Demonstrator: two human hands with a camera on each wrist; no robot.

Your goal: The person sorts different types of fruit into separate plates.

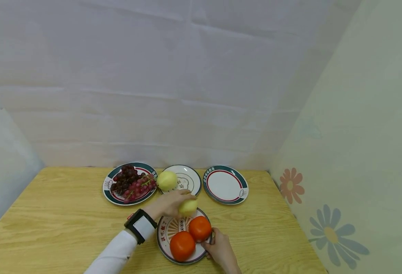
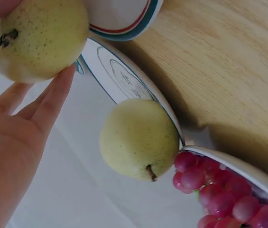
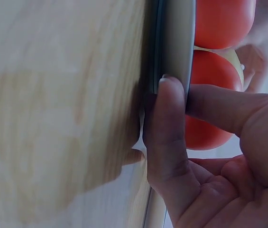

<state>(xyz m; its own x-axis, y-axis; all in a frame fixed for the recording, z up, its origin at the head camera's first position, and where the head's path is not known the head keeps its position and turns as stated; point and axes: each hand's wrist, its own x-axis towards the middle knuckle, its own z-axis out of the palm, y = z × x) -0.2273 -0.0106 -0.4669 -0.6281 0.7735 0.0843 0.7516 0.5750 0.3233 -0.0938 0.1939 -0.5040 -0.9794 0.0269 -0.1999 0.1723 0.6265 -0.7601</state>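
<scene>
— What's on the pale wooden tabletop (image 1: 60, 217)?
— Four round plates; the right hand (image 1: 221, 251) pinches the near patterned plate (image 1: 165, 232) with two orange-red persimmons (image 1: 182, 245).
— And the yellow-green pear (image 1: 188, 206)?
— Gripped by the left hand (image 1: 168, 203), above that plate's far edge; another already lies beyond on a white plate.

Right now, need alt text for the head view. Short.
A left hand holds a yellow pear over the near plate, which carries two tomatoes, while the right hand grips that plate's rim. Behind it on the wooden table stand a plate of grapes, a plate with a second pear and an empty plate.
</scene>
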